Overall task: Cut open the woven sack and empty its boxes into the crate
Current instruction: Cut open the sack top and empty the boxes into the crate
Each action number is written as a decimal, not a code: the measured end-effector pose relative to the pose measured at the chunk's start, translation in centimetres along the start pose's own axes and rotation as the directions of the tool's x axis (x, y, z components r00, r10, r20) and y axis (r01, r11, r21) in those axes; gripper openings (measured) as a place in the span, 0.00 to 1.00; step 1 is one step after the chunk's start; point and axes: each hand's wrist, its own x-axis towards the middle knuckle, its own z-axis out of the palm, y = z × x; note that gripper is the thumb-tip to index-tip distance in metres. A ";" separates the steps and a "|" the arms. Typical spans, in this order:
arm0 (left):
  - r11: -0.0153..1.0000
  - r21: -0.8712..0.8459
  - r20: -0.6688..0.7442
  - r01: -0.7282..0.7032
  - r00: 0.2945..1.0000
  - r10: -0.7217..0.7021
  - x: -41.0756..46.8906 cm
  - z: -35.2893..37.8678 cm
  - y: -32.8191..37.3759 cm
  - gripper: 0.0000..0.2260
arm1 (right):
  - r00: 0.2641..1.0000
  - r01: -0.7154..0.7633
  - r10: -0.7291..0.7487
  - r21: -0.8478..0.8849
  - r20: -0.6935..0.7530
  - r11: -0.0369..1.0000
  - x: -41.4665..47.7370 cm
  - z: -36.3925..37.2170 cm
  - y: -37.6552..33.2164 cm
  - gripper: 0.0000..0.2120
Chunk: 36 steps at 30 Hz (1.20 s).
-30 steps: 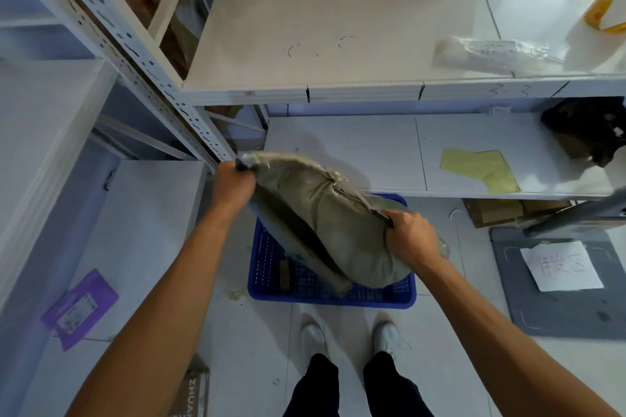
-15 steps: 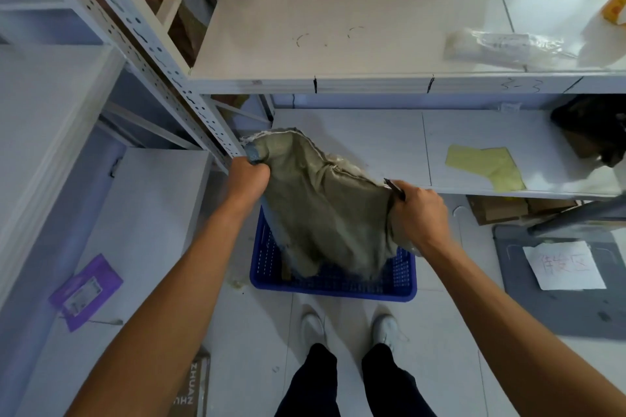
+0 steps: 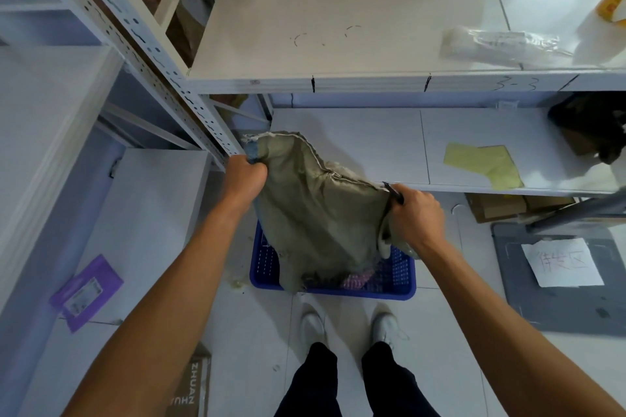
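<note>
centre of frame: woven sack (image 3: 318, 213), lifted over the blue crate (image 3: 338, 291) on the floor, its lower edge drooping inside the crate walls. something pink (image 3: 355, 279) shows there; whether it is a box cannot be told.

grip: left hand (image 3: 242, 179) is fisted round the sack's bunched upper left corner. right hand (image 3: 415, 218) clutches the right-hand edge, fingers curled, with a slim dark tool (image 3: 393, 194), probably the cutter, pinned against the cloth.

handling (judged): the cloth is soft and limp and folds under its own weight. it hangs slack, so little load seems left inside. woven plastic tends to be slick, so a gathered fistful holds better than a flat pinch. the best holds are the two corners of the stitched seam, now uppermost, so that the mouth hangs downward.

surroundings: a perforated shelf upright (image 3: 162, 60) runs down just beside the left hand. the lower shelf (image 3: 372, 145) lies close behind the sack and carries a yellow sheet (image 3: 484, 164). white shoes (image 3: 311, 325) stand just in front of the crate. a purple packet (image 3: 86, 291) lies at lower left, a grey mat (image 3: 542, 308) at right. upright and shelf edge limit any shaking swing.
</note>
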 end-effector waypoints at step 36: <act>0.943 0.299 0.220 -0.149 0.972 0.084 -2.9 -4.1 2.5 0.06 | 0.977 -0.213 0.205 0.209 0.058 0.954 2.5 -10.1 0.0 0.10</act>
